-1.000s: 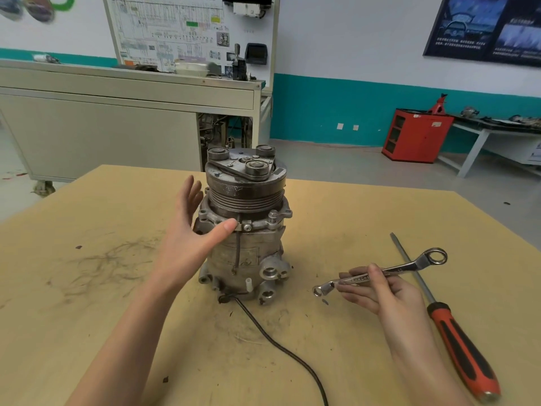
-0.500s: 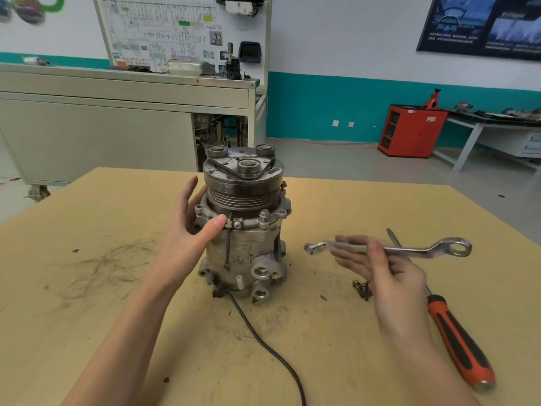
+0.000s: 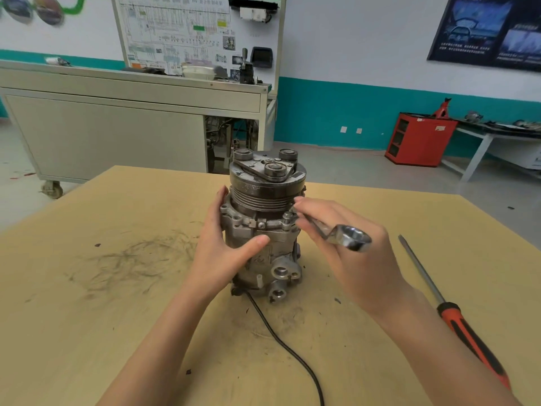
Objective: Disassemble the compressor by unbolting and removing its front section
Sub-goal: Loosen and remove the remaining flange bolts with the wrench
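Observation:
A grey metal compressor (image 3: 265, 230) stands upright on the wooden table (image 3: 87, 317), its dark grooved pulley and clutch plate (image 3: 268, 183) on top. My left hand (image 3: 225, 253) wraps the left side of the housing, thumb across the front below the bolted flange. My right hand (image 3: 348, 247) holds a silver combination wrench (image 3: 336, 232). The wrench's far end sits at a flange bolt (image 3: 288, 215) on the compressor's right side, hidden by my fingers. Its ring end sticks out toward me.
A long screwdriver (image 3: 450, 312) with a red and black handle lies on the table at the right. A black cable (image 3: 287, 347) runs from the compressor base toward the near edge. Behind the table stand a beige trainer cabinet (image 3: 117, 127) and a red tool box (image 3: 418, 139).
My right hand lifted the wrench from the table's right side and brought it left to the compressor's flange. My left hand slid lower around the housing. The camera moved closer.

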Motion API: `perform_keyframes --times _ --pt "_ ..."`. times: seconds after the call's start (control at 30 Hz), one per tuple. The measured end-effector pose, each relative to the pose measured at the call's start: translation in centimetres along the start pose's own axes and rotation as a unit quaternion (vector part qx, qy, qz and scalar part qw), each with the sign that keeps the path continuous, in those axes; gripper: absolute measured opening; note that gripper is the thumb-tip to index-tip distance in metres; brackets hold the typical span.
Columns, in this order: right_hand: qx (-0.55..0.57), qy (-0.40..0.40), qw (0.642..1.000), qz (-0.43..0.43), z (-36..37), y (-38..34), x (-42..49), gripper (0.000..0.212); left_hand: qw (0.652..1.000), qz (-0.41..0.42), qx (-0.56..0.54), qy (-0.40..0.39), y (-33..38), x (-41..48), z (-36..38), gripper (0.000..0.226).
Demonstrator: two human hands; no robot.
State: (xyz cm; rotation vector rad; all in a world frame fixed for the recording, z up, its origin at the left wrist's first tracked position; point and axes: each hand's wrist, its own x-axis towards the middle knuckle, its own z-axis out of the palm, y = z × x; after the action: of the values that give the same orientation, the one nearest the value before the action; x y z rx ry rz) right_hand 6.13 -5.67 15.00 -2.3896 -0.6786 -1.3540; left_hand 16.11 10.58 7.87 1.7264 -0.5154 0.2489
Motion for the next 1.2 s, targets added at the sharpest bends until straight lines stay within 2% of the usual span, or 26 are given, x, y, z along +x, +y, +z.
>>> perform_keyframes --times 0.13,0.27,0.47,0.5,0.57,0.63,0.77,0.83,0.87,0.9,0.93,1.0,1.2 --pt "-0.029 0.010 0.999 -0.024 0.4 -0.9 0.6 0.022 1.000 0.000 0.002 0.001 -0.1 0.1 0.0 0.112" --pt "-0.134 -0.005 0.989 -0.055 1.0 -2.0 0.8 0.019 0.999 0.004 -0.034 -0.010 -0.2 0.1 0.0 0.114" --pt "-0.178 -0.012 0.984 -0.027 1.7 -3.6 0.8 0.006 0.998 0.006 -0.060 -0.002 0.0 0.0 0.3 0.087" --pt "-0.203 -0.025 0.978 -0.026 2.1 -4.1 0.9 0.006 0.998 0.012 -0.063 -0.004 0.0 0.0 0.4 0.084" --pt "-0.263 -0.039 0.964 -0.010 3.2 -5.1 1.3 0.020 0.998 0.035 -0.059 -0.005 -0.2 0.1 0.5 0.084" --pt "-0.275 -0.022 0.961 0.014 4.0 -5.8 1.7 0.029 0.998 0.054 -0.038 0.007 -0.4 0.2 0.5 0.090" --pt "-0.205 0.043 0.977 -0.028 3.5 -3.7 0.6 0.013 0.998 0.034 -0.048 0.000 -0.7 0.3 0.4 0.088" --pt "-0.079 0.061 0.994 -0.044 2.5 -1.5 -0.6 0.021 0.999 0.040 -0.029 0.008 -1.0 0.3 0.3 0.094" --pt "0.016 0.063 0.998 -0.020 2.0 -0.5 -1.1 0.025 0.999 0.042 -0.015 0.010 -1.1 0.3 0.2 0.098" --pt "0.128 0.061 0.989 0.030 1.4 0.5 -1.4 0.024 0.999 0.037 -0.006 0.009 -1.1 0.4 0.1 0.101" --pt "0.243 0.055 0.964 0.092 1.0 1.2 -1.5 0.022 0.999 0.032 -0.001 0.009 -1.2 0.4 0.1 0.101" --pt "0.421 0.042 0.886 0.190 0.7 2.3 -1.4 0.021 0.999 0.031 0.005 0.012 -1.3 0.3 0.1 0.100" --pt "0.616 0.091 0.710 0.329 1.9 3.7 -1.1 0.021 1.000 0.028 0.001 0.013 -1.0 0.2 0.1 0.098"
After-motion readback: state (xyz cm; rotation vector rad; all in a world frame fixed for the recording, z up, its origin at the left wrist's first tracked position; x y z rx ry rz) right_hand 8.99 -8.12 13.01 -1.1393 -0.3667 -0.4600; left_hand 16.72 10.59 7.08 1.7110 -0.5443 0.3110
